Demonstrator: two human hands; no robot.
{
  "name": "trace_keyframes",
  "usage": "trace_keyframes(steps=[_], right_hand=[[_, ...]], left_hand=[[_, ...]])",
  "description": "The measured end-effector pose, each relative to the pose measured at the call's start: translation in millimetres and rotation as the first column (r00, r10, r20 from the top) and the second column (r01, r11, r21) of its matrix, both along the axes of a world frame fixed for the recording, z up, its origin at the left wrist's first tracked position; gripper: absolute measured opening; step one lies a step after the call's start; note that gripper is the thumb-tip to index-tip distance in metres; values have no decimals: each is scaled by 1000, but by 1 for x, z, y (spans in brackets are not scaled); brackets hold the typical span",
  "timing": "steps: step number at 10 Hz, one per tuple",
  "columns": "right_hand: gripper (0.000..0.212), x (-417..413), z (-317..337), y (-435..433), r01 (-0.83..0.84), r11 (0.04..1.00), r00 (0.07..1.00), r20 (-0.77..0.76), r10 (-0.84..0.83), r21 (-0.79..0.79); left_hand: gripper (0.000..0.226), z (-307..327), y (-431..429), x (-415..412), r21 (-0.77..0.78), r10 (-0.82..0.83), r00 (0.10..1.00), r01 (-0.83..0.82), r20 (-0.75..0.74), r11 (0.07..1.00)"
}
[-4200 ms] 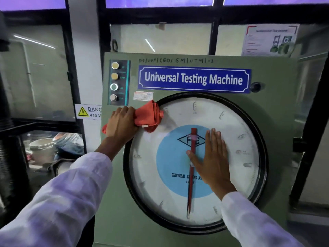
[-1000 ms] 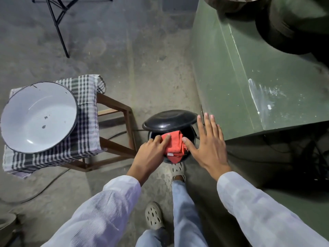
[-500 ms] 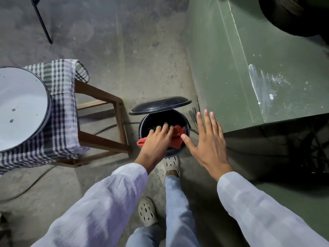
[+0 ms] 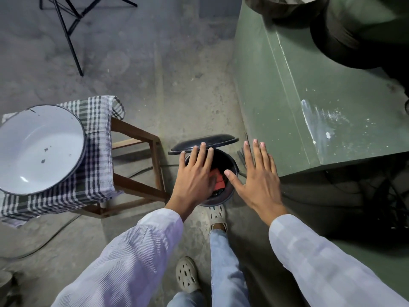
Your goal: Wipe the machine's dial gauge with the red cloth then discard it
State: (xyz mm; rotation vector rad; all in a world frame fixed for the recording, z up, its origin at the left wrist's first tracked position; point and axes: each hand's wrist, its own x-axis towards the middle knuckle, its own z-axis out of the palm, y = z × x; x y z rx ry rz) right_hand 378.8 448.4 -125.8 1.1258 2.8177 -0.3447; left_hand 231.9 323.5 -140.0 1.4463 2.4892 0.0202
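The red cloth (image 4: 219,181) lies inside a small black pedal bin (image 4: 230,171) on the floor, partly hidden by my left hand (image 4: 195,177). That hand hovers flat over the bin mouth, fingers spread, holding nothing. The bin's black lid (image 4: 203,141) is tilted up behind it. My right hand (image 4: 256,177) is open with fingers apart, just right of the bin, beside the green machine base (image 4: 309,96). My right foot (image 4: 217,214) is at the bin's front, on or by its pedal. The dial gauge is out of view.
A wooden stool (image 4: 137,173) draped with a checked cloth (image 4: 97,140) stands left of the bin and carries a white enamel basin (image 4: 39,149). Black stand legs (image 4: 68,32) are at the back left. A cable (image 4: 44,242) runs across the concrete floor.
My left hand has let go of the red cloth, which dropped deeper into the bin, and its fingers have spread. Earlier the cloth was at the dial gauge.
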Motion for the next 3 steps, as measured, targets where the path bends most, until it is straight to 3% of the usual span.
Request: trace_keyframes(steps=[3], right_hand=[[98, 17, 88, -21, 46, 994, 991, -132, -32, 103]], left_hand=[[78, 92, -20, 0, 179, 65, 991, -43, -115, 983]])
